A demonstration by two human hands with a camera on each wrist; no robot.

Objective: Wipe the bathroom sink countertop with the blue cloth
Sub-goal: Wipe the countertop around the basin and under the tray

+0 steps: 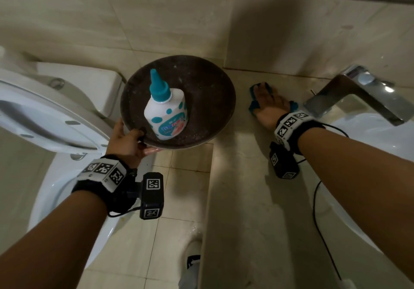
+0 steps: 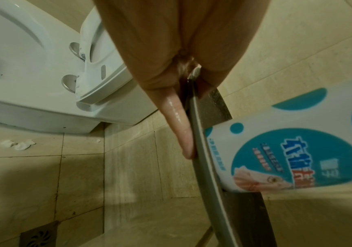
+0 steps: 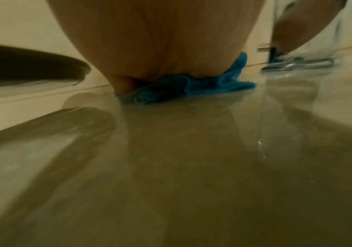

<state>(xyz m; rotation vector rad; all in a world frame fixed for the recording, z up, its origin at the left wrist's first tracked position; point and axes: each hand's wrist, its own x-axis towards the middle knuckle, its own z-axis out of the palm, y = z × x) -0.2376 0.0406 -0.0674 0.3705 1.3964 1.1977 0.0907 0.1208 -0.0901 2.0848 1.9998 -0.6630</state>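
Note:
The blue cloth point(image 1: 254, 105) lies bunched on the beige countertop point(image 1: 244, 176) near the back wall, and my right hand point(image 1: 268, 102) presses flat on it with straight fingers. In the right wrist view the blue cloth point(image 3: 202, 83) sticks out from under my palm point(image 3: 160, 41). My left hand point(image 1: 130, 138) grips the rim of a dark round tray point(image 1: 201, 87) held up left of the counter, thumb on top. A white bottle with a teal cap point(image 1: 165, 109) lies in the tray. In the left wrist view a finger point(image 2: 179, 125) lies under the tray's rim point(image 2: 204, 150) beside the bottle point(image 2: 298, 150).
A chrome faucet point(image 1: 356, 93) stands right of the cloth, over the white sink basin point(image 1: 369, 136). A toilet point(image 1: 67, 100) with raised seat sits at the left, below the tray. The tiled floor point(image 2: 65, 175) has a drain point(image 2: 39, 235) and paper scraps.

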